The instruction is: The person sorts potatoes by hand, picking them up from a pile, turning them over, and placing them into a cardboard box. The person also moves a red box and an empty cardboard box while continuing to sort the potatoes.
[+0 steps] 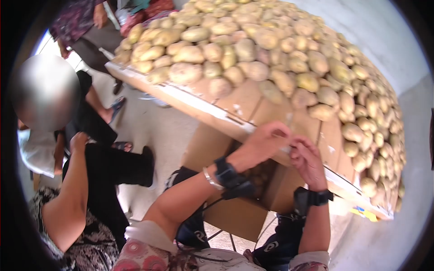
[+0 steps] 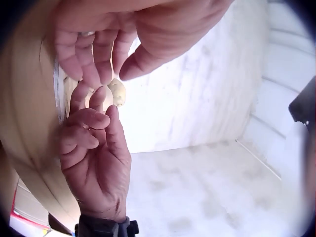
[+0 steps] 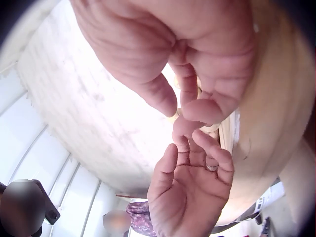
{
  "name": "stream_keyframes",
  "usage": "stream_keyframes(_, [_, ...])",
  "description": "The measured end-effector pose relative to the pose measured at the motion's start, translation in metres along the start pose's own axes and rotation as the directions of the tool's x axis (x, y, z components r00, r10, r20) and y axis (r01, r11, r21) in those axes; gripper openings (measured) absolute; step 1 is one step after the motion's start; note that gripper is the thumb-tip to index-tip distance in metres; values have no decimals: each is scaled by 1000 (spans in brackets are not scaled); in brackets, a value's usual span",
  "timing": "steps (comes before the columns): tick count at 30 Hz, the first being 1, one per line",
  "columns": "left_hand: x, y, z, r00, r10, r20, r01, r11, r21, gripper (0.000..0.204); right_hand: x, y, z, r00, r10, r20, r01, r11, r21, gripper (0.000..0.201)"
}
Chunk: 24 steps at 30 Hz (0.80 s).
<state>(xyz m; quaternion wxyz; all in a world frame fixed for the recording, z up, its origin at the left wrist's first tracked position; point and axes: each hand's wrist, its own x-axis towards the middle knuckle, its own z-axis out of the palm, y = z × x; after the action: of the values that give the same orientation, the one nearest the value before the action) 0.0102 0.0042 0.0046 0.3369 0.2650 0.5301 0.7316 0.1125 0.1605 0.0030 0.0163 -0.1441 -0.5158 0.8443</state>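
My left hand (image 1: 264, 143) and right hand (image 1: 310, 166) meet at their fingertips over the edge of a cardboard-covered surface (image 1: 305, 128). In the left wrist view, the left hand (image 2: 153, 29) hangs above the upturned right palm (image 2: 98, 173), fingers loosely bent. From the right wrist, the left palm (image 3: 190, 197) faces up, a ring on one finger, below the right hand (image 3: 197, 59). No object shows in either hand. A large heap of potatoes (image 1: 266, 40) lies just beyond them. Below the hands stands an open cardboard box (image 1: 237, 219), its dark inside partly hidden by the forearms.
A seated person in black trousers (image 1: 106, 167) is close on the left, and another person stands behind in dark trousers (image 1: 92, 49). Red net bags (image 1: 158, 8) lie past the heap's left end. A pale wall (image 1: 384, 36) bounds the far right side.
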Motion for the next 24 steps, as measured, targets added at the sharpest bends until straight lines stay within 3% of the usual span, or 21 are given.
stream_keyframes(1, [-2,7,0,996,-26,-88,26,1000,-2,12,0,-1,2,1000,11,12,-12,999,34,23])
stream_keyframes(3, [-2,15,1,932,-199,-303,114,954,-277,8,0,-2,3,1000,8,20,-9,998,64,23])
stream_keyframes(4, [-1,16,-3,939,-193,-286,111,954,-279,8,1,-2,2,999,10,37,-14,995,104,23])
stream_keyframes(6, [2,11,-8,882,-217,-419,-33,858,-513,11,-1,-6,1,999,9,48,-15,992,124,23])
stream_keyframes(10, [1,8,-21,923,-150,-356,-77,832,-550,21,1,-9,3,1000,-4,16,2,986,167,26])
stream_keyframes(13, [0,3,-17,941,-90,-327,-114,824,-555,26,-4,-14,3,997,-57,-49,58,998,22,25])
stream_keyframes(16, [1,8,-11,931,-94,-352,-66,907,-416,25,2,-14,8,989,-120,-87,113,990,-90,25])
stream_keyframes(19, [-2,10,-4,966,-35,-256,-57,938,-343,25,9,-27,24,987,-112,-111,99,989,-114,27])
stream_keyframes(21, [-4,13,-4,967,3,-254,-98,928,-360,26,27,-38,34,994,-112,-19,98,932,-349,28])
stream_keyframes(22, [-6,15,-5,967,7,-256,-103,925,-365,26,40,-44,38,994,-110,-17,97,929,-356,28])
stream_keyframes(24, [-7,19,-6,949,-113,-293,-35,890,-455,26,66,-55,46,957,-259,130,279,696,-661,29])
